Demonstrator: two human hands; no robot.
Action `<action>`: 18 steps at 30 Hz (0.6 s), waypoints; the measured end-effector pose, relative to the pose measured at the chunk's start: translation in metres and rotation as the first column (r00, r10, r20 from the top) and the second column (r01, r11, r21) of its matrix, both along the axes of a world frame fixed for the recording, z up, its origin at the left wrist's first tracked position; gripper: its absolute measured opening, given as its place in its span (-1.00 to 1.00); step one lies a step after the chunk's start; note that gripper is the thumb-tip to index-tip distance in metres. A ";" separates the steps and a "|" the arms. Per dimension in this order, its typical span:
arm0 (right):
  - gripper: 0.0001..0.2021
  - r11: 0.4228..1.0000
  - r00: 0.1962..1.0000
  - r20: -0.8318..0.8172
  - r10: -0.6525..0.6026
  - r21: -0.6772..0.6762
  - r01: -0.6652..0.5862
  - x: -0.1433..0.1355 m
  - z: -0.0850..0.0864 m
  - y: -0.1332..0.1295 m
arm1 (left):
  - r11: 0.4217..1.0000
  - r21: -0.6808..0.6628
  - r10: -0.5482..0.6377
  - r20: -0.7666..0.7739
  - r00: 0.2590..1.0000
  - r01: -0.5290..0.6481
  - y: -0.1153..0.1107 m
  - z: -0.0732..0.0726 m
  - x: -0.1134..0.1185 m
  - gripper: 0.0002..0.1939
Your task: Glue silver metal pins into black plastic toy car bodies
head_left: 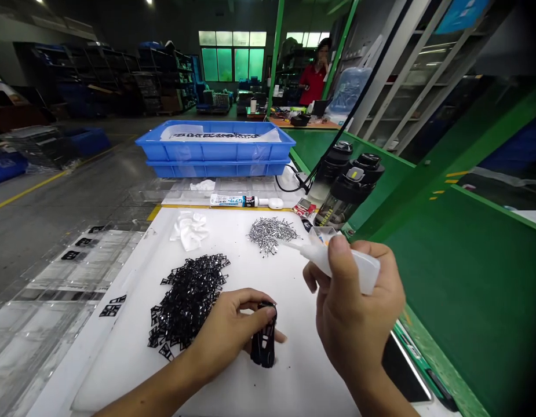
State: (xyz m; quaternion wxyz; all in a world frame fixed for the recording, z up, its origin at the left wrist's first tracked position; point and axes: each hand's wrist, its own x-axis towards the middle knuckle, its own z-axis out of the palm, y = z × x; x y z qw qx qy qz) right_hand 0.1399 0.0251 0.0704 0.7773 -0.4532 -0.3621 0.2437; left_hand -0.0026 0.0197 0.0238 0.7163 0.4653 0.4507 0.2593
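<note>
My left hand (pixel 237 324) grips a black plastic part (pixel 264 346) with cut-out openings, held near the front middle of the white work surface (pixel 233 382). In my right hand (pixel 358 313) is a white squeeze bottle (pixel 365 269), its thin nozzle pointing left and away from the black part. Left of my left hand lies a heap of small black plastic pieces (pixel 192 295). Beyond the nozzle tip spreads a pile of small shiny metal pieces (pixel 271 233). A crumpled white tissue (pixel 189 230) rests behind the black heap.
Stacked blue trays (pixel 215 152) stand at the back. A glue tube (pixel 233 200) lies before them. Dark drink bottles (pixel 352 188) stand back right. A tablet-like device (pixel 404 370) is beside my right forearm. Far off, a person in a red shirt (pixel 312 84) stands.
</note>
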 end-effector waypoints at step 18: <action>-0.55 0.971 0.924 0.383 -0.011 -0.217 0.101 -0.001 -0.021 -0.010 | 0.963 -0.178 0.229 0.152 0.961 -0.202 -0.014 -0.024 0.001 -0.73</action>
